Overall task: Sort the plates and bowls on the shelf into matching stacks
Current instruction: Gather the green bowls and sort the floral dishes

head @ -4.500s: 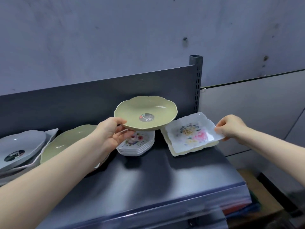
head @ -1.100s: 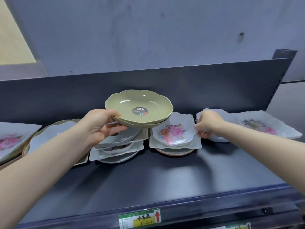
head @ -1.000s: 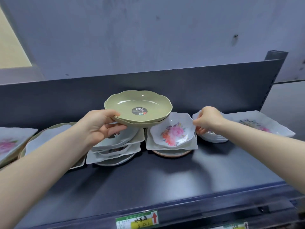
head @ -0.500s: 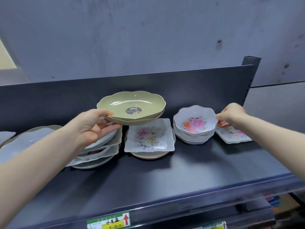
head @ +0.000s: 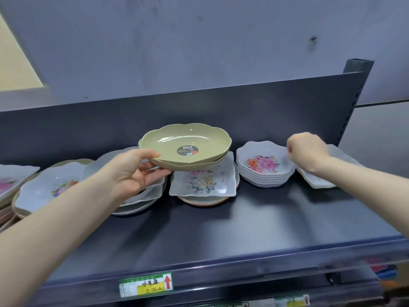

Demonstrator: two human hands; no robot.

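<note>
The left hand (head: 132, 171) pinches two nested olive-green scalloped bowls (head: 188, 145) by the rim, not yet placed. The right hand (head: 307, 154) curls over a white shallow dish (head: 321, 180), and I cannot tell whether it grips it. The stack of white floral bowls (head: 263, 167) looks matched, but the mixed pile under a square floral plate (head: 203, 180) needs sorting.

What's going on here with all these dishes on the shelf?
A person is sorting dishes on a dark shelf. Their left hand holds two nested green bowls up above the mixed piles. Their right hand, fingers curled, reaches beside a stack of white floral bowls and over a white dish at the far right; whether it grips anything is unclear. A square floral plate tops a mismatched pile in the middle, so sorting is unfinished.
</note>
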